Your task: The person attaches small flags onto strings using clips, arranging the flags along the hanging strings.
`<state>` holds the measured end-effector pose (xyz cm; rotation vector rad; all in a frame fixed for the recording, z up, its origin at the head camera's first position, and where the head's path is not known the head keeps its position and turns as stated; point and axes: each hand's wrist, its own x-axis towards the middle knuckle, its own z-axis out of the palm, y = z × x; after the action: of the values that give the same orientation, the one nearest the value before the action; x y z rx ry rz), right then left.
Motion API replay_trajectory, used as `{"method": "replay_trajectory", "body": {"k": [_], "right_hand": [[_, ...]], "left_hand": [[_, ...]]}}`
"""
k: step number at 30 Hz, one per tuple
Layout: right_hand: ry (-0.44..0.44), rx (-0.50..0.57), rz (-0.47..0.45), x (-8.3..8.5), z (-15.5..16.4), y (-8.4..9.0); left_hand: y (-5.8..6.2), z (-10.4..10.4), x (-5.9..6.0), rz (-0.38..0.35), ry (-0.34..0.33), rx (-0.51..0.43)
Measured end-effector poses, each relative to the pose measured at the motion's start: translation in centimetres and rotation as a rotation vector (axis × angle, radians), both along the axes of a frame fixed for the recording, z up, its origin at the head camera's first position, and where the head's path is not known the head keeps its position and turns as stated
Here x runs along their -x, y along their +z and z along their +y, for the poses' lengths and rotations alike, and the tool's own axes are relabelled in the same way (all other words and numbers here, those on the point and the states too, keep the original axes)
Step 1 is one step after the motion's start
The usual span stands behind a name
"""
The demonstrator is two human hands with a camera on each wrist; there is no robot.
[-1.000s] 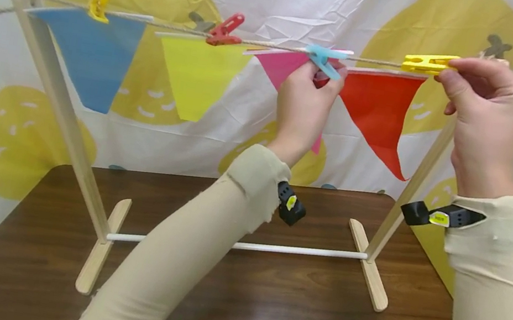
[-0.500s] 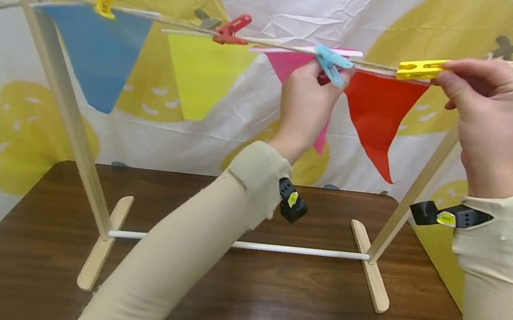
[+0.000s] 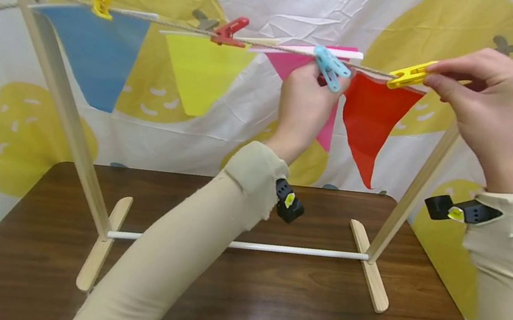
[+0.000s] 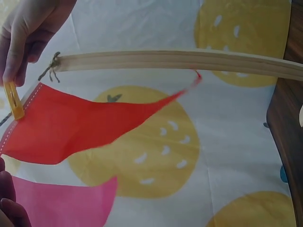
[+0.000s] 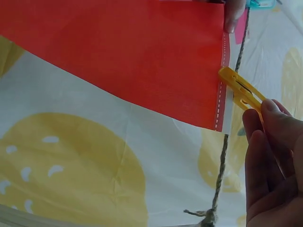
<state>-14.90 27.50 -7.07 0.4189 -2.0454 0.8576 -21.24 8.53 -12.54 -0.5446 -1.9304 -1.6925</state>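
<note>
A red pennant hangs just below the twine line. At its upper left edge is my left hand, its fingers gripping the pennant's stitched top; the fingertips show in the right wrist view. My right hand pinches a yellow clothespin by its handles. In the right wrist view, the clothespin's nose lies over the pennant's white-backed top edge and the twine. Directly above my left hand, a light blue clothespin clips a pink pennant, partly hidden behind the hand.
Farther left on the line hang a blue pennant with a yellow clothespin and a yellow pennant with a red clothespin. Two wooden posts joined by a white rod stand on a brown table before a patterned curtain.
My right hand has moved the yellow clothespin left and tilted its nose down onto the red pennant's top edge. The pennant's tip has swung left. My left hand stays nearly in place.
</note>
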Motion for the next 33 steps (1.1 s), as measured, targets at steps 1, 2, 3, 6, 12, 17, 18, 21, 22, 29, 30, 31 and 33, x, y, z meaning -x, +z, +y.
{"method": "replay_trajectory", "body": {"k": [1,2,3,6,12,17,18,21,22,29,30,31,33], "right_hand": [[-0.007,-0.015,0.000,0.0,0.0,0.1],[-0.016,-0.030,-0.002,0.1,0.0,0.1],[-0.023,-0.041,-0.008,0.1,0.0,0.2],[-0.032,-0.053,-0.030,0.0,0.0,0.1],[-0.026,0.000,-0.093,0.1,0.3,-0.2],[0.029,0.068,-0.110,0.1,0.3,-0.6],[0.041,0.074,-0.106,0.1,0.3,-0.6],[0.072,0.082,-0.088,0.1,0.1,-0.6],[0.081,0.086,-0.085,0.1,0.0,-0.6],[0.088,0.103,-0.059,-0.1,-0.1,-0.7],[0.090,0.107,-0.051,-0.2,-0.1,-0.8],[0.086,0.106,-0.041,-0.2,0.0,-1.0],[0.080,0.106,-0.018,-0.4,0.0,-1.4]], "left_hand": [[0.0,0.0,0.0,0.003,-0.007,-0.002],[0.1,0.0,-0.1,0.004,-0.014,-0.004],[0.1,0.0,-0.1,0.005,-0.019,-0.007],[0.0,-0.1,0.0,0.012,-0.028,-0.018],[-0.2,-0.3,0.3,0.019,-0.033,-0.023],[-0.3,-0.2,0.3,0.011,-0.035,-0.012],[-0.3,-0.2,0.3,0.016,-0.037,-0.014],[-0.4,-0.3,0.5,0.032,-0.043,-0.027],[-0.5,-0.3,0.5,0.038,-0.043,-0.032],[-0.9,-0.8,1.0,0.037,-0.047,-0.034],[-1.0,-0.9,1.0,0.033,-0.056,-0.035],[-1.1,-1.0,1.0,0.029,-0.064,-0.036],[-1.4,-1.3,1.1,0.034,-0.078,-0.034]]}}
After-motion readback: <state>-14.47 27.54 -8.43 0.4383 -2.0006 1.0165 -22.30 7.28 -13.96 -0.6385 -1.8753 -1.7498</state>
